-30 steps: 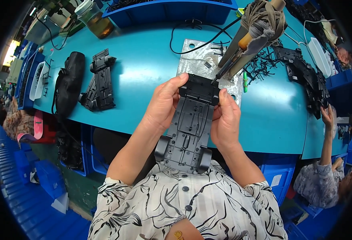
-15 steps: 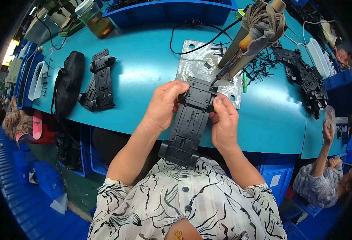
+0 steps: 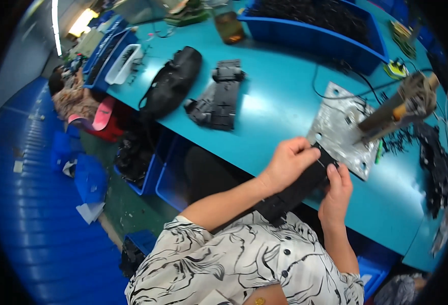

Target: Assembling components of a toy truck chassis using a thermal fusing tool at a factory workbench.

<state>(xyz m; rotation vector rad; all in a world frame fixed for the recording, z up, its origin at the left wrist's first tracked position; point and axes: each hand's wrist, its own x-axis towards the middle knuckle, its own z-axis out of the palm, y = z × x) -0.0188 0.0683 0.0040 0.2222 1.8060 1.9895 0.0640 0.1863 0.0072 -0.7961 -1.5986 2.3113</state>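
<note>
A long black plastic toy-car chassis (image 3: pixel 304 187) slants between my hands above the table's front edge, its near end against my shirt. My left hand (image 3: pixel 291 161) is closed on its far left corner, thumb on top. On the far right side my right hand (image 3: pixel 337 189) pinches the edge between thumb and fingers. Just beyond the chassis lies a shiny metal plate (image 3: pixel 331 119). A post (image 3: pixel 381 120) with a cloth-wrapped, wooden-handled tool (image 3: pixel 404 104) stands over the plate, apart from the chassis. Blur hides the chassis's details.
Two more chassis (image 3: pixel 226 96) and a black pouch (image 3: pixel 175 81) lie on the left. A blue bin (image 3: pixel 310 34) of black parts and a jar (image 3: pixel 228 28) stand behind. Right are loose black pieces (image 3: pixel 398 141) and a green pen (image 3: pixel 379 151). Another person (image 3: pixel 69 99) sits far left.
My view has turned left, so the table has shifted right in it. The chassis has come away from the tool's tip and now slants, its upper face darker. Both hands keep hold of it.
</note>
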